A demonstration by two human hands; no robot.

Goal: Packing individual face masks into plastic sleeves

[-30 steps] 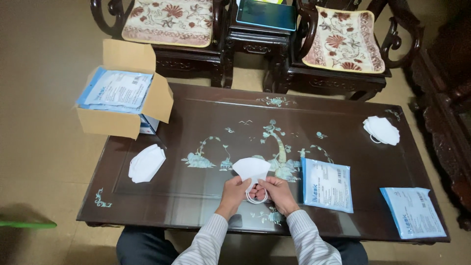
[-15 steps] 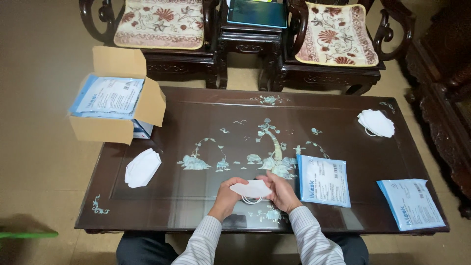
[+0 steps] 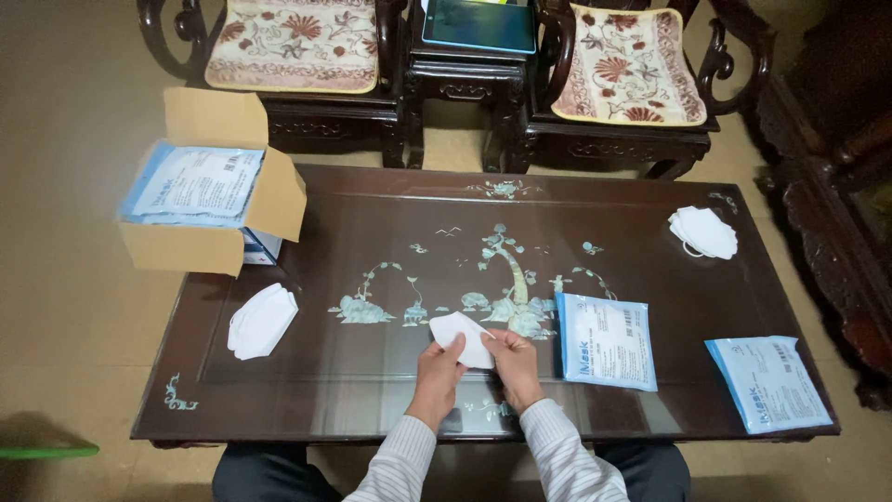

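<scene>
Across the middle of the view stretches a long dark table (image 3: 650, 279) with pale inlaid trees and birds, set on a tan floor. Behind it stand two carved wooden chairs, each with a flowered cushion (image 3: 295, 44), and a small stand between them that carries a teal flat thing (image 3: 480, 22). On the table's far left corner sits an open cardboard box (image 3: 209, 191) full of blue-and-white packets. Two flat packets of the same kind lie toward the right: one (image 3: 605, 340) just beside the hands, another (image 3: 767, 383) at the near right edge. A stack of white masks (image 3: 703, 231) rests near the far right corner, and a single folded white mask (image 3: 262, 320) lies at left, below the box. At the near edge, the left hand (image 3: 438, 371) and right hand (image 3: 513, 363) meet over the tabletop, holding a white mask (image 3: 461, 336) between them. Its fingers (image 3: 449, 349) pinch the lower left part; the right hand's fingers close on the right edge.
</scene>
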